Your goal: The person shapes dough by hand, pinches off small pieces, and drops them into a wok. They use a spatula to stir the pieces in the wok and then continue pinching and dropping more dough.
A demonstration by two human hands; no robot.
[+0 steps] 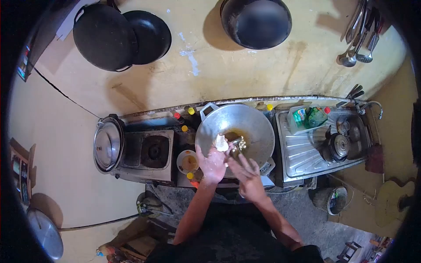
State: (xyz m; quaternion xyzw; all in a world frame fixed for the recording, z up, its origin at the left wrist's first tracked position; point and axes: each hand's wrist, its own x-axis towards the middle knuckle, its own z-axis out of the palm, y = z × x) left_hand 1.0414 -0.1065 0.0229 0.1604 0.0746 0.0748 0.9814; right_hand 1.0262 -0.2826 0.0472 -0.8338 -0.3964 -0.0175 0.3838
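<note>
Over a large wok [210,125], my left hand [212,165] holds a lump of white, sticky paste [221,143], with smears of it on the skin. Beside it, my right hand [248,179] is somewhat blurred; its fingers are around what looks like a metal spoon [236,152], close to the left hand's fingers. Several small pale balls [242,143] show just past the spoon, inside the wok. Brownish liquid [237,132] lies at the wok's bottom, partly hidden by my hands. Left of the wok stands a bowl [189,161] with orange-brown contents.
Bottles with red and yellow caps [191,111] stand around the wok. To the left are a stove burner [154,150] and a lidded pot [108,147]. A steel sink [302,151] with a kettle [339,147] is at right. Pans [105,37] hang on the wall.
</note>
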